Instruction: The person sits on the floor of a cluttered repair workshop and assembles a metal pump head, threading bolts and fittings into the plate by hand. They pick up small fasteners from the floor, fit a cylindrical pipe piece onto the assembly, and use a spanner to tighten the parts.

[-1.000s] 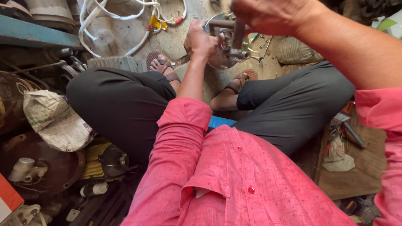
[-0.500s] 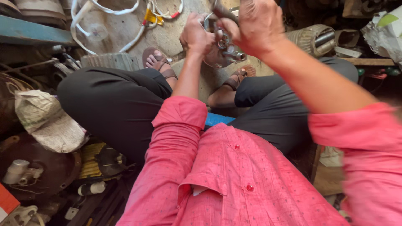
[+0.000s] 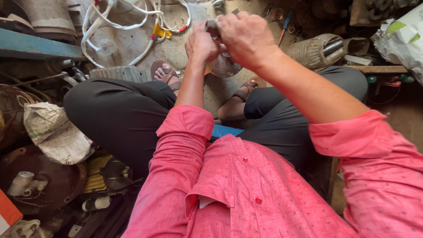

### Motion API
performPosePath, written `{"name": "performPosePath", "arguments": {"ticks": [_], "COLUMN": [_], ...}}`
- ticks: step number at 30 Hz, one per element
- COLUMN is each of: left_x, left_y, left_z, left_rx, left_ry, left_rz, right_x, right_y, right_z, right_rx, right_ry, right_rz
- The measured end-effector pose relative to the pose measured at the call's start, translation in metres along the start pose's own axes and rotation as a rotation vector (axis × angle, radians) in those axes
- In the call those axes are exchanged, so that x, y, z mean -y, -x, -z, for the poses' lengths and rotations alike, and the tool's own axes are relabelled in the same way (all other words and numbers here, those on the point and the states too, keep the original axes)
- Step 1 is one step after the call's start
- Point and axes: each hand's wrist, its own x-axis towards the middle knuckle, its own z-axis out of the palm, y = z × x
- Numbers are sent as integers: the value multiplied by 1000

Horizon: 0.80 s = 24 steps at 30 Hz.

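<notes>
Both hands grasp a small metal part (image 3: 214,26) at twelve o'clock: left hand (image 3: 200,44) beneath it, right hand (image 3: 246,37) covering it.

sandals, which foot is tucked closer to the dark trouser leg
The sandal on the picture's left, toes up beside the dark knee; the other sandal lies further right.

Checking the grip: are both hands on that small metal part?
Touching. The head view shows the left hand and right hand both wrapped around the small metal part, fingers closed on it.
</notes>
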Motion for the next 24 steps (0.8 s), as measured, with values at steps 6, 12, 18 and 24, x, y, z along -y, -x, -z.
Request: {"name": "performPosePath", "arguments": {"ticks": [6, 12, 18, 24], "left_x": [7, -4, -17, -26], "left_y": [-1, -3, -3, -1], "left_z": [-15, 14, 31, 34], "left_rx": [-81, 86, 182, 260], "left_ry": [274, 229, 254, 219], "left_rz": [119, 137, 186, 179], "right_x": [2, -50, -74, -70], "right_y": [-16, 6, 9, 6], "right_z": [32, 122, 112, 73], "right_rx": [-33, -33, -113, 21], "right_ry": [122, 180, 286, 244], "right_rz": [133, -39, 98, 236]}}
